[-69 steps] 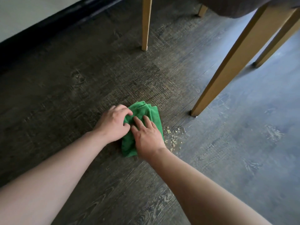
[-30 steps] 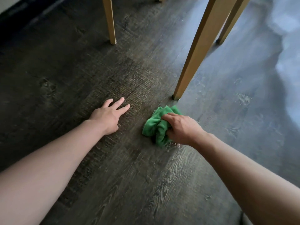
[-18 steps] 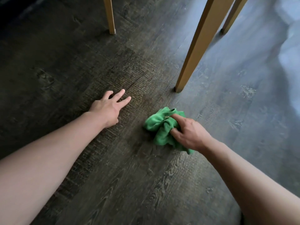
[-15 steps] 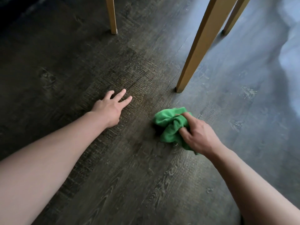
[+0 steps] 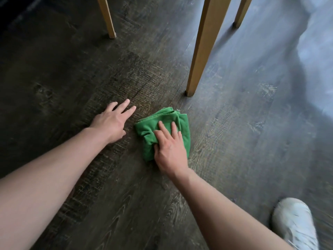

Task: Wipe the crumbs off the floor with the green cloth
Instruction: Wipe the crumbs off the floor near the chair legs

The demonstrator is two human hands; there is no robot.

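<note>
The green cloth (image 5: 163,123) lies bunched on the dark wood-grain floor (image 5: 126,204), just in front of a chair leg. My right hand (image 5: 169,147) presses down on its near half, fingers spread over the fabric and thumb tucked at its left edge. My left hand (image 5: 112,120) rests flat on the bare floor a little to the left of the cloth, fingers apart, holding nothing. No crumbs show on the floor around the cloth; anything under it is hidden.
Three light wooden chair legs stand beyond the hands: the nearest leg (image 5: 200,51) just past the cloth, a far left leg (image 5: 107,17) and a far right leg (image 5: 240,11). A white shoe (image 5: 293,224) sits at the lower right.
My right hand has gone from clutching the bunched cloth to pressing flat on it, and the cloth now lies nearer my left hand. My left hand stayed planted. A white shoe came into view.
</note>
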